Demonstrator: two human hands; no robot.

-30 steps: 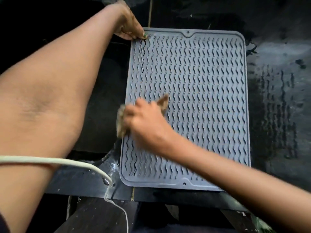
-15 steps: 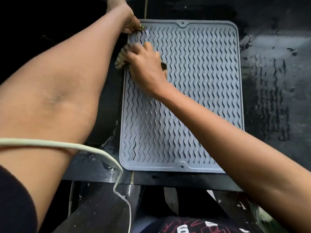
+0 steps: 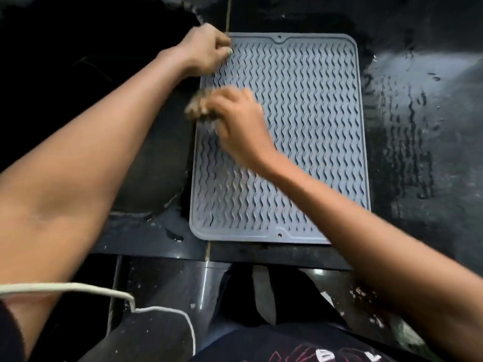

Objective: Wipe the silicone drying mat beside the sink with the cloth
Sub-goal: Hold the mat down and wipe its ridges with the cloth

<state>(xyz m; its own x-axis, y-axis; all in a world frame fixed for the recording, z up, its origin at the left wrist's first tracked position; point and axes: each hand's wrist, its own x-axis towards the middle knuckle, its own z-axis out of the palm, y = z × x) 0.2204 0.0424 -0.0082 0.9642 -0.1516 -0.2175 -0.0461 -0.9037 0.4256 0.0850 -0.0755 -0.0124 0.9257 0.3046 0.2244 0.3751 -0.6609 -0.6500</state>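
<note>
Apparently both hands grip — left hand point(image 3: 206, 49) pinching mat point(image 3: 300, 131) corner, blurred right hand point(image 3: 239, 121) clutching cloth point(image 3: 198, 104).

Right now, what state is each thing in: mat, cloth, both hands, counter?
Silicone drying mat: flat on the counter, beside the sink.
Cloth: bunched, motion-blurred, at the mat's left edge.
Right hand: grips the cloth.
Left hand: pinches the mat's far left corner.
Counter: wet, streaked.

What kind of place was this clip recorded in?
Most likely a home kitchen counter. A grey ribbed silicone drying mat lies on a wet black stone countertop, with a dark sink basin at its left edge. The hands hold the mat's corner and rub it with a blurred brownish cloth.
</note>
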